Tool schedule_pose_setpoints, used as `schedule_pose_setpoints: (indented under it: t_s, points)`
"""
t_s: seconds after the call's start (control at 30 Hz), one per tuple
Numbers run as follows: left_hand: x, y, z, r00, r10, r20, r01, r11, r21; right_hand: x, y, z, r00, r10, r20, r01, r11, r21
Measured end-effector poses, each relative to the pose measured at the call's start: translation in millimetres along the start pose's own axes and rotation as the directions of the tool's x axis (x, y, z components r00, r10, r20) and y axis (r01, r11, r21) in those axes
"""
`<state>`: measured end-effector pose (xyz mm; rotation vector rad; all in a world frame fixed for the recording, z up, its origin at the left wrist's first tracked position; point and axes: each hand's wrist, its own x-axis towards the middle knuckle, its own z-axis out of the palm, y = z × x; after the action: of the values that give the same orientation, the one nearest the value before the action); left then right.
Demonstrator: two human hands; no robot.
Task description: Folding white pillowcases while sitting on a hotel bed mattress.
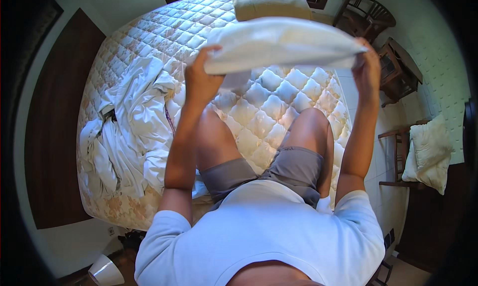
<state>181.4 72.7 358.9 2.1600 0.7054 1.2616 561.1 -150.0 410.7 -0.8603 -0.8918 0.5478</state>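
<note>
White shirt (259,226) sitting nearest. Left hand (201,76) and right hand (367,71) holding opposite ends of cloth (284,46), bowing in air above mattress (261,119), toward far edge. Even tension, level grips likely keeping it from twisting; linen heap (137,121) lying along left edge.

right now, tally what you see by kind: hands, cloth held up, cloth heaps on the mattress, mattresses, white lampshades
Hands: 2 (left hand, right hand)
Held white cloth: 1
White cloth heap: 1
Mattress: 1
White lampshade: 1
Total: 6
</note>
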Motion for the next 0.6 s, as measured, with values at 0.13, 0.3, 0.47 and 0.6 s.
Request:
schedule_pose_setpoints:
  t_s: [0.13, 0.3, 0.47, 0.6]
  points:
    - [-61, -53, 23, 0.994, -0.059, 0.094, 0.046, 0.99, 0.133, -71, 71, -13, 0.952, 0.304, -0.043, -0.23, 0.614, -0.755]
    - [-134, -78, 59, 0.979, -0.155, 0.132, 0.149, 0.987, 0.054, -166, 137, 1, 0.99, 0.117, 0.077, 0.057, 0.165, -0.985]
    - [-176, -67, 84, 0.917, -0.31, 0.249, 0.357, 0.919, -0.17, -202, 177, 26, 0.991, 0.012, -0.134, -0.118, 0.561, -0.819]
    - [-190, -73, 72, 0.973, -0.125, 0.192, 0.112, 0.991, 0.078, -201, 181, 14, 0.979, 0.045, -0.2, -0.182, 0.64, -0.747]
